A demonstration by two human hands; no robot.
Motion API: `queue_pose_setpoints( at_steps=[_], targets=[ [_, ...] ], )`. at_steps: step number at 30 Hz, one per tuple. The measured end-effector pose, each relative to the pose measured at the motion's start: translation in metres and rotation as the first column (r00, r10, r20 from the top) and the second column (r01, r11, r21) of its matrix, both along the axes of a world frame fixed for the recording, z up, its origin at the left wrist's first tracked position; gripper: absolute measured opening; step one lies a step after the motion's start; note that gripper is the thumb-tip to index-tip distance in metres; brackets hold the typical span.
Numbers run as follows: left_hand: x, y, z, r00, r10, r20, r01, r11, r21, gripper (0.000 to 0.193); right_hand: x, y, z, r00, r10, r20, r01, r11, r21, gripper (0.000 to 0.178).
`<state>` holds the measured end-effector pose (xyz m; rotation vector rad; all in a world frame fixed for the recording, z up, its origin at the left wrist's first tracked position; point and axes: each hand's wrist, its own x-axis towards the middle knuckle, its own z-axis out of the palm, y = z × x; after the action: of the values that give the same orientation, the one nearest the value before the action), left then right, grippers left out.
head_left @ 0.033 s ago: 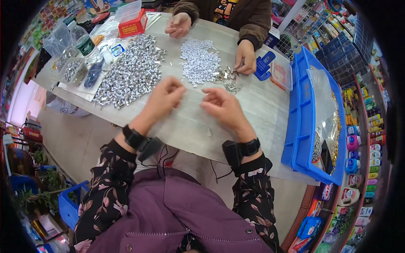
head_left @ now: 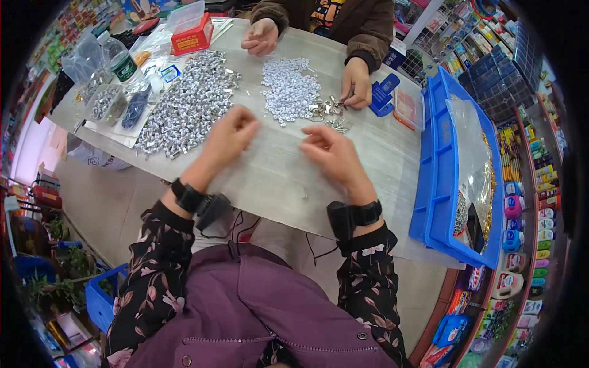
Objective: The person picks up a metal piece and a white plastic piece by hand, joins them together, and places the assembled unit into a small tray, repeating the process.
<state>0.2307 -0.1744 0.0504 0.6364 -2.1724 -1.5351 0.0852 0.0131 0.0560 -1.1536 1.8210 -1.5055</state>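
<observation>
Bright, even light from overhead, soft shadows only. Slight motion blur on left hand and right hand. Glare off the silver metal-clip pile and plastic bag in the blue crate. Heavy fisheye bend twd edges, black vignette in the corners.

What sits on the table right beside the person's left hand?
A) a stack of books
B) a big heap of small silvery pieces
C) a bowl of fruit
B: the left hand hovers next to a big heap of small silvery pieces spread on the table.
</observation>
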Motion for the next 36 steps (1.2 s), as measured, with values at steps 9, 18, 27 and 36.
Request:
queue_pose_setpoints(
  at_steps=[9,18,27,36],
  targets=[
    [-0.001,-0.009,0.011,0.99,0.035,0.135,0.047,0.831,-0.555,0.02,-0.033,0.028,0.012,0.728,-0.295,-0.619,0.57,0.762,0.308,0.019],
    [-0.054,0.014,-0.003,0.945,-0.127,0.3,0.318,0.565,-0.761,0.012,-0.028,0.019,-0.006,0.735,-0.248,-0.631,0.458,0.868,0.192,0.018],
    [-0.034,0.027,0.005,0.966,-0.197,0.168,0.254,0.849,-0.463,0.011,-0.012,0.009,-0.001,0.748,-0.147,-0.648,0.397,0.881,0.258,0.016],
    [-0.015,0.052,-0.006,0.983,-0.107,-0.151,0.183,0.694,0.696,0.014,-0.008,0.004,0.001,0.984,-0.17,-0.058,0.175,0.978,0.115,0.013]
  ],
)
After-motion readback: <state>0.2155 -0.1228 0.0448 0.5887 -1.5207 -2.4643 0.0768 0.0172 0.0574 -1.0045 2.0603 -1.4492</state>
